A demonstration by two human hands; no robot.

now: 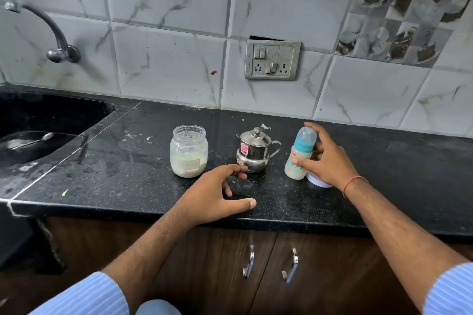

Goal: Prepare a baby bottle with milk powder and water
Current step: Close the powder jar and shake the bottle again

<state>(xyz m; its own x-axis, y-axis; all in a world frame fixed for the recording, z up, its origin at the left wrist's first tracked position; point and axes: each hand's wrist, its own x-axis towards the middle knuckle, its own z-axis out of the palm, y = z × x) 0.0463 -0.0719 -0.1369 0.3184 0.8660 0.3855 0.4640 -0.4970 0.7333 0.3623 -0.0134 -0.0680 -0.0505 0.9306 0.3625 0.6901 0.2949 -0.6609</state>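
Observation:
A baby bottle with a blue collar and a clear cap stands upright on the black counter, holding milky liquid. My right hand is spread loosely around it: the thumb touches its lower front and the fingers reach behind it up to the cap. A clear jar of white milk powder stands to the left. Between jar and bottle is a small lidded steel pot. My left hand rests on the counter just in front of the pot, fingers relaxed, holding nothing.
A white round object lies partly hidden under my right hand. At far left a sink holds a dish with a spoon, below a wall tap. A switch socket is on the tiled wall. Cabinet doors lie below the counter edge.

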